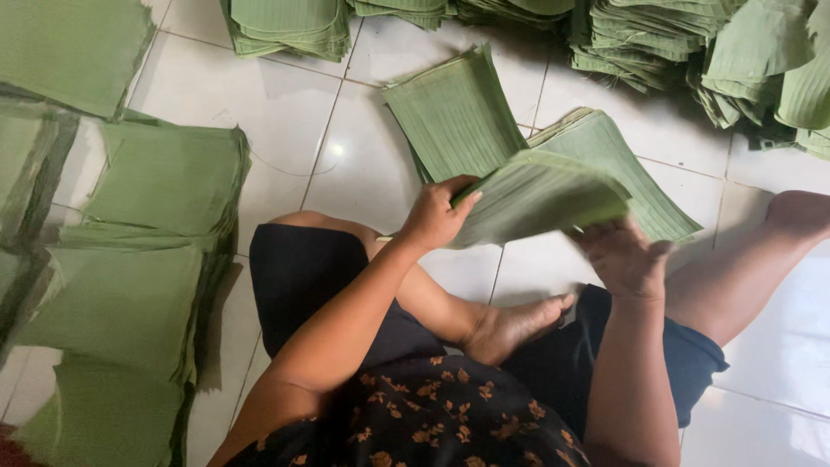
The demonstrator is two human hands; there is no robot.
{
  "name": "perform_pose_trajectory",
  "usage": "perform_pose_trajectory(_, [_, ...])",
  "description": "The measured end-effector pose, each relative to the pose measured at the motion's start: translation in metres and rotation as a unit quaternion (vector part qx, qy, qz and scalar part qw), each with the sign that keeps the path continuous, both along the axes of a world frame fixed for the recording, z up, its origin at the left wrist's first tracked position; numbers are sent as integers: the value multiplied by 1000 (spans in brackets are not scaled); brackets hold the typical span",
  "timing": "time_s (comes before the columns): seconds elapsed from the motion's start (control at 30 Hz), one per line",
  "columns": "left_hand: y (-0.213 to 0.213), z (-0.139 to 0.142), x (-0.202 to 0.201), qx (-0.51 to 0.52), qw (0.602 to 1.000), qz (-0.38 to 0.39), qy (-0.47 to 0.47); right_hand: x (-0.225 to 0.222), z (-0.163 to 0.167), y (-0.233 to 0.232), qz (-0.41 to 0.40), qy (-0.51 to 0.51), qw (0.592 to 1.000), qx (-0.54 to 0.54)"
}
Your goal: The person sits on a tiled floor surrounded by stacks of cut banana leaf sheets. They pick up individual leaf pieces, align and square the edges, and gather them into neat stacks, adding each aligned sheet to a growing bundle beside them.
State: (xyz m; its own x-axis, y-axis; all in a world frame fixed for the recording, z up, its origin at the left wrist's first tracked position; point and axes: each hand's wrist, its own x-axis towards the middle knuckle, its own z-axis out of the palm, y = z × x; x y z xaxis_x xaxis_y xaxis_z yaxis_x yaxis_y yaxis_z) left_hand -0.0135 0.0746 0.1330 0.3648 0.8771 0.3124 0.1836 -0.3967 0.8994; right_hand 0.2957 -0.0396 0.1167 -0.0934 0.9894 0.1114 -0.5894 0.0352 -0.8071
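Observation:
I sit on a white tiled floor with my legs folded. My left hand [439,214] grips the near left edge of a thick bundle of cut green leaf sheets [540,197], held above my lap. My right hand [624,257] is under the bundle's right side, palm up and fingers spread, supporting it. The bundle looks blurred. Just behind it on the floor lie two more stacks of leaf sheets, one [456,117] angled left and one [627,173] to the right.
Tall stacks of green leaf sheets [147,259] fill the left side. More piles [285,26] line the far edge, with a loose heap [761,60] at the top right. My bare foot [514,327] and right knee [800,216] rest on the tiles [285,130].

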Motion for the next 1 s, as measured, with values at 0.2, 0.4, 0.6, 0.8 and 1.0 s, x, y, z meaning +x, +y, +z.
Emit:
perform_pose_trajectory(0.2, [-4, -27, 7, -56, 996, -5, -68, -41, -30, -2, -204, -422, 883, -38])
perform_pose_trajectory(0.4, [-10, -49, 13, 0, 995, -56, -88, -58, -36, 1, -235, -526, 817, -14])
perform_pose_trajectory(0.6, [-5, -61, 10, -98, 992, -38, 72, -56, -40, 1, -295, -487, 816, -100])
perform_pose_trajectory(0.8, [-8, -57, 5, 4, 992, -125, -23, -21, -14, 7, -271, -256, 909, -185])
perform_pose_trajectory(1.0, [-1, -28, 3, -116, 985, 32, 120, -38, -36, -2, -156, -216, 934, -237])
